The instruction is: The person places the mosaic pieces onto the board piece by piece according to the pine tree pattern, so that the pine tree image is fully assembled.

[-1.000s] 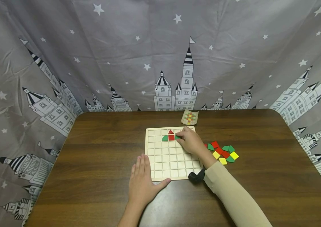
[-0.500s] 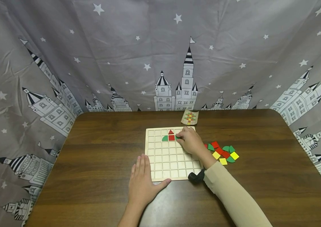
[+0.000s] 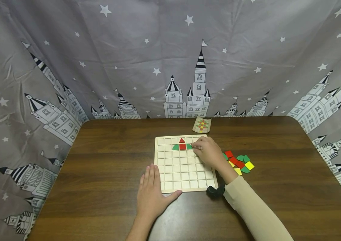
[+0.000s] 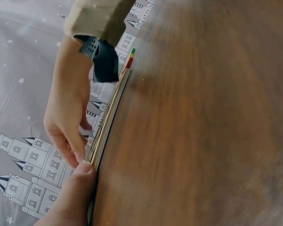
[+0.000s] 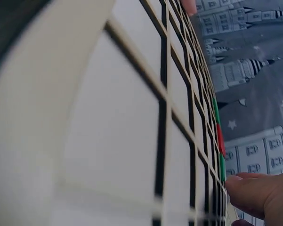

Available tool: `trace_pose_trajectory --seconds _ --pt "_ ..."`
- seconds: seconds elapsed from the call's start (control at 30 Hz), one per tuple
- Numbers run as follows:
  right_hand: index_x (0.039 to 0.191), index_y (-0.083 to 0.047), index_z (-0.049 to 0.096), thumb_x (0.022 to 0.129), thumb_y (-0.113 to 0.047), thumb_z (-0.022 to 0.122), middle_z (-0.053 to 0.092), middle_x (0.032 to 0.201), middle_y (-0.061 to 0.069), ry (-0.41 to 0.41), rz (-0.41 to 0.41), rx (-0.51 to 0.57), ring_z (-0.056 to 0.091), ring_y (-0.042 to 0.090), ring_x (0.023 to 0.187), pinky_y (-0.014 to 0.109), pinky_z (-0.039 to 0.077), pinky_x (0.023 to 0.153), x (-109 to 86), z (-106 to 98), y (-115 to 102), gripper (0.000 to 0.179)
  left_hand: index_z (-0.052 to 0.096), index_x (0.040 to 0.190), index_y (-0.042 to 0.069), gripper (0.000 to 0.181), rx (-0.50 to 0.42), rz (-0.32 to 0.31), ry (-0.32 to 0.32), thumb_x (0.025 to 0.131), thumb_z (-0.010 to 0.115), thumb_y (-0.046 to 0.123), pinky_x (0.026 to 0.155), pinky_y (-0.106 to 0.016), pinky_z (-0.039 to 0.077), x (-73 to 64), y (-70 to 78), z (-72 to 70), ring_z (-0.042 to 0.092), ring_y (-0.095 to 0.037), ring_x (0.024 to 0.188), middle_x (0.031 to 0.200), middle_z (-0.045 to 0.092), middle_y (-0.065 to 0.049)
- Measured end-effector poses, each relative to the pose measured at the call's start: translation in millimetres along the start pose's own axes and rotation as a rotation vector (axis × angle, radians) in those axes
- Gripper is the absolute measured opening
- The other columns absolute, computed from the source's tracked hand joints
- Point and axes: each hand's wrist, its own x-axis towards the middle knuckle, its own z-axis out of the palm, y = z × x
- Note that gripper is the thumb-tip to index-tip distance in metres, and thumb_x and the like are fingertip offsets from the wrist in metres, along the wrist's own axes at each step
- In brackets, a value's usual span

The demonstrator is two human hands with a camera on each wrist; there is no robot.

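Observation:
A pale wooden grid board (image 3: 181,170) lies on the table. In its upper rows sit a red triangle (image 3: 181,140), a red square (image 3: 182,146) below it, and green quarter-circle tiles to the square's left (image 3: 175,147) and right (image 3: 189,146). My left hand (image 3: 152,197) lies along the board's left edge with straight fingers, its thumb at the front edge. My right hand (image 3: 209,152) is over the board's right side, loosely bent fingers beside the right green tile. In the right wrist view, the thumb (image 5: 249,190) is close to that tile; contact is unclear.
A loose pile of red, green and yellow tiles (image 3: 239,164) lies right of the board, partly behind my right forearm. Behind the board stands a small pattern card (image 3: 202,125). A black strap-like piece (image 3: 215,191) hangs at my right wrist. A grey castle-print curtain (image 3: 128,67) closes the back.
My right hand has drawn slightly right, off the right green quarter-circle tile, which now shows more fully in its cell. My left hand stays in place.

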Motion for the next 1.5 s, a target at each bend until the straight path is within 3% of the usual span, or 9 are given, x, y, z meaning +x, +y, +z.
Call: trace_pose_trajectory --seconds 0.13,0.33,0.47,0.6,0.9,1.2,1.5 --pt "0.119 -0.012 0.073 0.094 -0.018 0.068 0.067 0.110 0.003 0.011 0.039 0.017 0.054 0.023 0.098 0.039 0.048 0.079 -13.1 -14.6 11.9 0.027 0.019 0.157 0.000 0.129 0.000 0.003 0.000 0.071 0.049 0.091 0.124 -0.049 0.020 -0.6 0.5 -0.5 0.017 -0.030 0.155 0.165 0.021 -0.017" --pt "0.127 -0.008 0.067 0.096 -0.015 0.064 0.065 0.120 0.010 0.021 0.108 0.033 0.054 0.033 0.110 0.049 0.049 0.090 -33.4 -37.3 40.5 0.032 0.018 0.157 0.001 0.128 -0.003 0.003 -0.006 0.071 0.050 0.091 0.125 -0.048 0.019 -1.0 0.1 -1.3 0.016 -0.029 0.155 0.165 0.020 -0.015" --pt "0.130 -0.006 0.065 0.096 -0.014 0.064 0.064 0.120 0.013 -0.013 0.138 0.013 0.052 0.037 0.115 0.054 0.047 0.095 -45.2 -46.2 58.3 0.035 0.018 0.157 0.000 0.128 -0.002 0.005 -0.007 0.072 0.049 0.091 0.125 -0.048 0.019 -0.6 -1.1 -1.0 0.016 -0.030 0.155 0.166 0.019 -0.015" --pt "0.130 -0.005 0.065 0.094 -0.015 0.066 0.063 0.118 0.013 -0.056 0.139 0.012 0.051 0.034 0.109 0.049 0.048 0.088 -53.1 -49.3 68.5 0.037 0.018 0.157 0.000 0.128 0.005 0.008 -0.001 0.072 0.049 0.091 0.125 -0.049 0.019 -0.3 -2.3 -0.8 0.017 -0.030 0.155 0.165 0.020 -0.016" --pt "0.121 -0.006 0.071 0.092 -0.021 0.071 0.060 0.110 0.008 -0.078 0.114 -0.015 0.048 0.027 0.100 0.034 0.041 0.076 -59.5 -46.4 71.8 0.033 0.017 0.157 0.001 0.128 0.007 0.006 -0.008 0.072 0.048 0.091 0.125 -0.049 0.019 -0.2 -2.6 -0.1 0.016 -0.030 0.155 0.165 0.020 -0.015" --pt "0.109 -0.011 0.071 0.089 -0.017 0.074 0.065 0.106 0.007 -0.034 0.099 0.034 0.050 0.028 0.100 0.038 0.042 0.082 -58.5 -43.2 76.1 0.021 0.019 0.157 0.000 0.128 0.005 0.013 0.004 0.072 0.048 0.091 0.124 -0.049 0.020 0.4 -1.1 -0.2 0.018 -0.030 0.154 0.165 0.021 -0.015" --pt "0.107 -0.013 0.070 0.089 -0.014 0.074 0.061 0.090 0.000 -0.021 0.045 0.053 0.046 0.020 0.088 0.033 0.039 0.075 -59.5 -40.6 78.7 0.019 0.019 0.157 0.000 0.128 0.007 0.018 0.007 0.072 0.050 0.090 0.125 -0.048 0.020 0.7 -0.6 0.2 0.018 -0.030 0.154 0.165 0.021 -0.015"
